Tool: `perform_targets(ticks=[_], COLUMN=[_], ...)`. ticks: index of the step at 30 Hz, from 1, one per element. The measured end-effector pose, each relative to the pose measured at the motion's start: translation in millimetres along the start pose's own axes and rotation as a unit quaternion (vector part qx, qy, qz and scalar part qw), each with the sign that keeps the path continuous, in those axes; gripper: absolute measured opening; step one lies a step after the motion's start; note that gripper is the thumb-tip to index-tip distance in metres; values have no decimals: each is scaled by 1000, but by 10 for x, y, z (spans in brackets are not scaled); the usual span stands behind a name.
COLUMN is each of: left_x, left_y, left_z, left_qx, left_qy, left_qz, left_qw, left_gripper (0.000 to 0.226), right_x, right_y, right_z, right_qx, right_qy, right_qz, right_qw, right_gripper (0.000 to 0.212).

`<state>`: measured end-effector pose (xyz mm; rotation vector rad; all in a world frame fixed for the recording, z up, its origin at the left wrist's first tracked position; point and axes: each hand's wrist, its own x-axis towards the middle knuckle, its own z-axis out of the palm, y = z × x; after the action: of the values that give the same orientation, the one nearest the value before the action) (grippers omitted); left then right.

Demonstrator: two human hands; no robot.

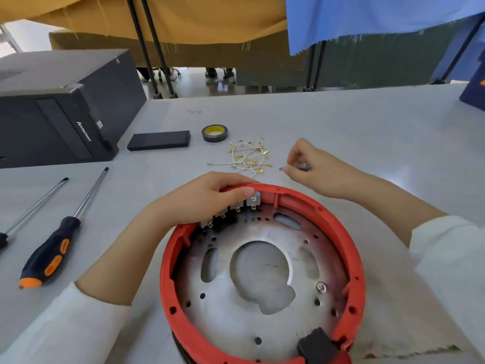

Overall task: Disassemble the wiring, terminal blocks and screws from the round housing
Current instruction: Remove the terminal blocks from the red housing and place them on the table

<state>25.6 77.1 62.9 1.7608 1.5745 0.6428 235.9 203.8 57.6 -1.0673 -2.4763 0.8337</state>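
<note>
At the far rim of the round red housing (262, 271), in the middle of the frame, the left hand (207, 198) curls over the edge, fingers outside and thumb pressed along the inner wall, gripping the rim just above a row of grey terminal blocks (231, 210) that sit against the inside of the wall. Right of it and slightly higher, the right hand (312, 164) hovers low over the table (341, 122) with its fingertips pinched together on a small dark part, too blurred to name; a tiny dark piece (280, 168) lies on the table just beside those fingertips. Inside the housing, a metal base plate (223, 311) with a large central opening carries one screw (320, 287) at the lower right. Just beyond the hands lies a loose pile of white wires with gold terminals (249, 156), with a roll of black tape (214, 133) and a flat black case (159, 140) behind it. Two screwdrivers (52, 248) lie at the left, below a black computer tower (60, 106).
</note>
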Motion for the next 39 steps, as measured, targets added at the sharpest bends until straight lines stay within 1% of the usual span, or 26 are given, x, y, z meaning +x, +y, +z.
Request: perform_targets(ticks=[2, 4, 7, 9, 11, 13, 17, 21, 22, 23, 25, 26, 27, 29, 30, 32, 33, 34, 37, 39], left_x=[-7, -26, -59, -73, -81, -84, -97, -110, -108, -103, -93, -89, -83, -81, -82, -86, -92, -102, -146, -158], left_y=[14, 11, -5, -3, 1, -1, -2, 11, 7, -1, -6, -4, 2, 22, 29, 30, 22, 12, -7, -15], left_z=[5, 20, 23, 24, 29, 33, 34, 33, 28, 19, -5, -17, -25, -37, -45, -54, -50, -36, 39, 64], left_qx=[4, -1, -13, -15, -15, -16, 0, 25, 29, 31, 35, 37, 40, 54, 68, 120, 145, 160, 163, 163], left_qy=[10, 38, 58, 56, 59, 65, 80, 81, 80, 77, 67, 58, 49, 40, 42, 54, 61, 67, 92, 93], left_qz=[6, 5, -4, -9, -10, -10, -12, 3, 5, 5, 5, 8, 12, 18, 17, 3, -4, -5, 17, 32], left_qw=[1000, 999, 998, 998, 998, 998, 997, 996, 996, 996, 997, 998, 998, 998, 997, 991, 988, 985, 982, 982], left_gripper=[28, 25, 20, 20, 20, 20, 19, 15, 17, 19, 23, 25, 25, 24, 23, 23, 25, 25, 23, 29], right_x=[-67, -105, -121, -115, -102, -97, -102, -121, -130, -138, -163, -187, -215, -274, -296, -326, -336, -343, -357, -355], right_y=[111, 180, 237, 285, 327, 352, 334, 279, 245, 204, 91, 12, -79, -286, -369, -487, -523, -543, -552, -562], right_z=[49, 112, 184, 230, 267, 286, 280, 234, 202, 160, 45, -12, -53, -58, -21, 98, 164, 220, 310, 337], right_qx=[-62, -101, -109, -129, -147, -156, -153, -144, -136, -120, -61, -21, 21, 96, 101, 58, 34, 15, -15, -54], right_qy=[-14, -25, -33, -36, -33, -30, -35, -59, -48, -21, 45, 60, 54, 0, -29, -76, -87, -87, -50, -33], right_qz=[-29, -49, -53, -53, -46, -43, -37, -18, -14, -16, -23, -22, -19, -9, -6, -8, -8, -7, -13, -35], right_qw=[998, 993, 992, 990, 988, 986, 987, 988, 989, 992, 997, 998, 998, 995, 994, 995, 996, 996, 999, 997], right_gripper=[12, 13, 6, 10, 9, 15, 17, 18, 17, 15, 16, 15, 13, 14, 19, 30, 32, 30, 22, 23])
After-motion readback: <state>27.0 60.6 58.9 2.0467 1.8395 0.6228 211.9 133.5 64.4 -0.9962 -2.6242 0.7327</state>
